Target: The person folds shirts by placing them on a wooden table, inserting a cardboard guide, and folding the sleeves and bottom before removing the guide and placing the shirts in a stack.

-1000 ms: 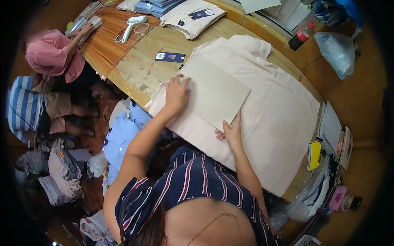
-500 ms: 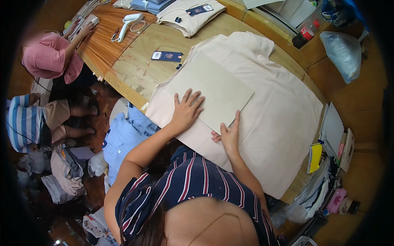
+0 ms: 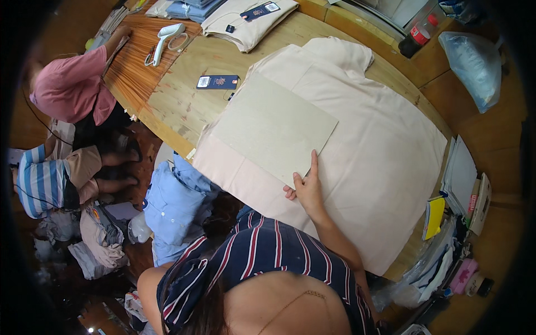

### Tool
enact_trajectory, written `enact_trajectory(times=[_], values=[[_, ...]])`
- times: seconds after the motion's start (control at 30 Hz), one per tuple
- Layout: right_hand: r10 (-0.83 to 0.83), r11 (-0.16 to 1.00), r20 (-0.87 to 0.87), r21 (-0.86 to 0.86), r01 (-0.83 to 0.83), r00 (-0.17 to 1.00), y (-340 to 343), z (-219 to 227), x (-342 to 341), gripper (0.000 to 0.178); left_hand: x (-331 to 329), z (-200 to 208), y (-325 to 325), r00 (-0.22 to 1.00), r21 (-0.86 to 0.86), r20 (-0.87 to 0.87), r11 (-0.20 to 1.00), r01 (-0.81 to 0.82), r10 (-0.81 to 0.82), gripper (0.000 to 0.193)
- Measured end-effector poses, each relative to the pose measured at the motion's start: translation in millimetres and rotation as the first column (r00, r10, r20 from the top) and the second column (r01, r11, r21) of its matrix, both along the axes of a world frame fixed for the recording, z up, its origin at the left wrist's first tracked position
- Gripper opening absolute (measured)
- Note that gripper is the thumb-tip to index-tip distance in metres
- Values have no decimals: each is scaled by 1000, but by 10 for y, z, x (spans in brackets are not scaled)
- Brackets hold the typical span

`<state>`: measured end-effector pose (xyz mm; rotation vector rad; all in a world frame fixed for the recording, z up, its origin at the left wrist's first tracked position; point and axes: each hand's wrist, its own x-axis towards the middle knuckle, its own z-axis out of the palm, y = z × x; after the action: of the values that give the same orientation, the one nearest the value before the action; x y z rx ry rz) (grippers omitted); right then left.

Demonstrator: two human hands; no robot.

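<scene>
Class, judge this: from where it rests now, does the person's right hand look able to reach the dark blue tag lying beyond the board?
Probably yes. The right hand rests at the board's near edge; the dark blue tag lies uncovered past its far corner, nothing between, though a stretch seems needed.

We see garment workshop, packing stage: big wooden table (image 3: 184,100), pale shirt (image 3: 379,145) spread flat with folding board (image 3: 273,128) on it, folded shirts (image 3: 245,22) stacked at far edge, hang tag (image 3: 218,82), clothes piles (image 3: 100,240) on floor, other workers seated nearby.
</scene>
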<state>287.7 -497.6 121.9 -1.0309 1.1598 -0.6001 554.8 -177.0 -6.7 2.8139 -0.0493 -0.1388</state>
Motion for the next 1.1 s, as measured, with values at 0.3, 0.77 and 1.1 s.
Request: enact_trajectory(times=[0.3,0.77,1.1], values=[[-23,1000,23,5,23,999,4,-28,7,68,579,137,-77,994,-59,-111,998,-32,25,12],[-50,999,6,18,50,999,27,80,-29,70,317,199,-170,993,135,61,987,91,-100,15],[-35,999,-50,29,36,998,33,85,-9,69,-658,1405,-2447,282,102,224,310,945,-933,45]])
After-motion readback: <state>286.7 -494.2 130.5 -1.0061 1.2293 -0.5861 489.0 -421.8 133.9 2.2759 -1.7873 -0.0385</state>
